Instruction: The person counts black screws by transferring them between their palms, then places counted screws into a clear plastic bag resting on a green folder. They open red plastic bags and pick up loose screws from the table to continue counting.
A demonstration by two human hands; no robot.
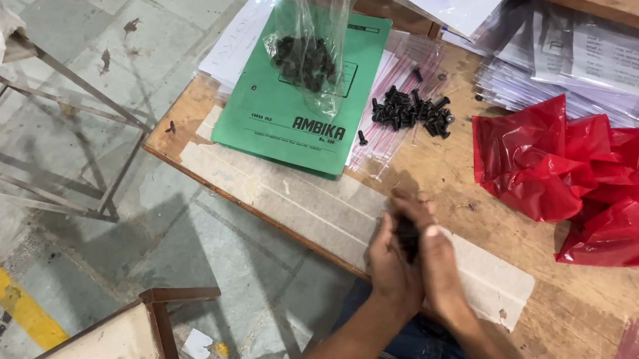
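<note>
Left hand (392,261) and right hand (438,264) pressing together in a cupped grip around small black screws (407,235) (blurred) above the worktop (437,183) edge, loose screw pile (411,110) lying near red plastic bags (586,174), clear bag (309,49) holding more screws, resting on green file (295,97).

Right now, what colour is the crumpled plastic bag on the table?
Red; the plastic bag shows best in the head view.

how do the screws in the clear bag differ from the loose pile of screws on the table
The bagged screws sit inside a clear plastic bag on the green file folder; the loose screw pile lies uncovered on small clear pouches. The bagged ones lie left, the pile right. Both are small and black.
</note>
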